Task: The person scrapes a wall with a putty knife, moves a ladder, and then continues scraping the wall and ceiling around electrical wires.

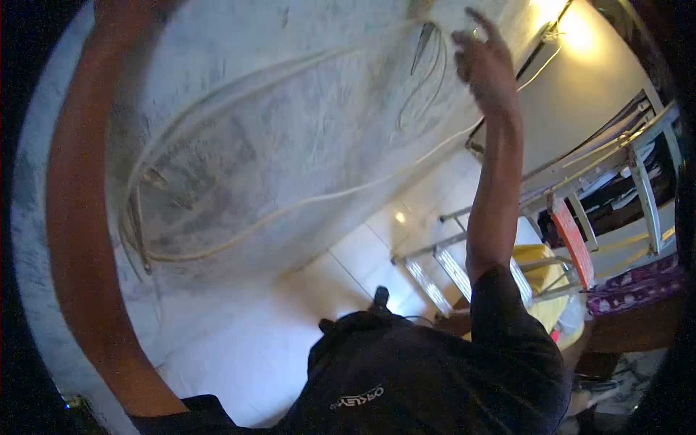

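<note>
My right hand (484, 64) is raised high against a rough grey plastered wall (304, 130). One finger points up and the others are partly curled, and blur hides whether anything is pinched in them. White cables (239, 87) loop across the wall, and one cable (406, 167) runs just under that hand. A dark pointed tool or fitting (424, 42) hangs on the wall to the left of the hand. My left forearm (80, 217) rises along the left edge, and its hand is out of the frame at the top. Below is my black shirt (420, 377).
An aluminium ladder (442, 264) stands on the pale tiled floor (348, 254) below my right arm, with a yellow object (540, 257) and a red panel (573, 243) beside it. A metal rack (638, 167) is at the right. A bright lamp (573, 29) glares at the top right.
</note>
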### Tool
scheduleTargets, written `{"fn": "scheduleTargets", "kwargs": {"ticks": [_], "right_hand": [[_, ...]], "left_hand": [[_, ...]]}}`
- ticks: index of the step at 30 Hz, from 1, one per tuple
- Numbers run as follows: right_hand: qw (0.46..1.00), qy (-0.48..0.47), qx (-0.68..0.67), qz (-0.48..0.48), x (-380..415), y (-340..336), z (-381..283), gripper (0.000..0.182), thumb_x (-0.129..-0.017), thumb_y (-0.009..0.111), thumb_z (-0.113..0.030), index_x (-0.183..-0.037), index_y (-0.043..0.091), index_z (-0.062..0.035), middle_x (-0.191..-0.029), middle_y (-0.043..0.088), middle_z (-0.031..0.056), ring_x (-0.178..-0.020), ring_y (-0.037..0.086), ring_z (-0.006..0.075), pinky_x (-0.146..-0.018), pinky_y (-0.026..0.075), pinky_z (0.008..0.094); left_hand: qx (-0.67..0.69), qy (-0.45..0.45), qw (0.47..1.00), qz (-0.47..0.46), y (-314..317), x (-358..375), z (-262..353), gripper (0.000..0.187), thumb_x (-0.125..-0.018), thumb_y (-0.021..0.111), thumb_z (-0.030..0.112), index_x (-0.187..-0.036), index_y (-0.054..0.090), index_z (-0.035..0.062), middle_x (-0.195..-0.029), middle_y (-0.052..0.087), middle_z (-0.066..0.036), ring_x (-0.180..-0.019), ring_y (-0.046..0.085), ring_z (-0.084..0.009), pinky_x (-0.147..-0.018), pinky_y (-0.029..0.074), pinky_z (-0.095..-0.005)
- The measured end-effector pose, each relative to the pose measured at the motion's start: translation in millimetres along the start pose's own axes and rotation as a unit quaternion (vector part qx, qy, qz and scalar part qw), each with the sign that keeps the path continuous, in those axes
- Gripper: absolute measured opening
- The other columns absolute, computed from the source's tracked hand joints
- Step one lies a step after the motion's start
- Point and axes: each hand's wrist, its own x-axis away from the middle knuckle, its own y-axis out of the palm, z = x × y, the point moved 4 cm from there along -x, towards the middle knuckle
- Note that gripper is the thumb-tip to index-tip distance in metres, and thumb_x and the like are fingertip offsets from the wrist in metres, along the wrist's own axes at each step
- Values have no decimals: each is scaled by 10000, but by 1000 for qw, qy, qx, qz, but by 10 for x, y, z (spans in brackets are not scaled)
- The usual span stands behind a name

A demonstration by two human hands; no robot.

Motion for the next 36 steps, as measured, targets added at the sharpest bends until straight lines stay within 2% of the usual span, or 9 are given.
{"fn": "scheduleTargets", "kwargs": {"ticks": [2,6,8,21,23,24,26,29,36], "right_hand": [[999,3,-41,1,55,-19,94,474,-900,539,-160,-1326,378,-25,-805,607,70,-457,449,84,-355,333,226],[985,-45,-154,59,131,-97,147,422,-947,477,-179,-1316,346,-20,-820,611,75,-456,457,79,-348,336,216],[975,-2,-223,16,154,-9,237,347,-980,404,-188,-1268,342,-5,-831,611,87,-420,443,77,-323,332,221],[950,56,-308,-16,158,170,553,207,-983,406,-193,-1129,454,-54,-680,509,28,-393,431,82,-328,344,256],[991,-13,-132,33,199,73,602,265,-957,444,-156,-1196,483,-47,-709,521,63,-511,516,160,-456,433,312],[990,-13,-137,38,204,82,669,265,-957,444,-156,-1196,483,-47,-709,521,63,-511,516,160,-456,433,312],[966,-236,46,91,277,109,607,423,-912,470,-107,-1334,442,-97,-770,540,131,-681,571,279,-602,471,392],[979,-176,82,70,317,183,503,492,-878,492,-89,-1363,435,-148,-835,539,191,-775,568,357,-649,466,448],[989,-87,77,93,388,570,709,444,-882,549,-113,-1323,503,-122,-716,563,193,-662,569,361,-619,448,448]], "left_hand": [[-18,11,1000,-20,-83,-13,36,568,-769,605,124,-1308,468,8,-1391,437,-162,-1331,345,-317,-1120,241,-431],[20,-28,995,-89,-89,-97,61,548,-774,603,137,-1292,477,16,-1380,445,-156,-1329,346,-324,-1113,249,-435],[116,3,993,-9,12,-40,-11,536,-856,557,283,-1375,446,213,-1423,438,-17,-1333,368,-255,-1088,289,-453],[82,-5,996,-40,5,-77,0,573,-852,544,327,-1404,406,265,-1450,403,42,-1344,363,-203,-1102,284,-451],[81,-7,996,-45,-25,-93,25,571,-856,535,327,-1407,407,245,-1454,398,17,-1343,366,-223,-1096,285,-464],[82,-2,996,-42,-37,-107,36,571,-856,535,327,-1407,407,245,-1454,398,17,-1343,366,-223,-1096,285,-464],[77,6,996,-48,-47,-120,48,564,-863,526,316,-1407,410,221,-1458,395,-16,-1346,362,-254,-1089,284,-480],[91,8,995,-44,-70,-141,82,555,-875,519,315,-1408,410,208,-1461,390,-33,-1347,357,-275,-1077,289,-485],[83,27,995,-54,-55,-149,98,547,-895,507,307,-1416,396,184,-1471,378,-39,-1360,337,-282,-1074,278,-482]]}}
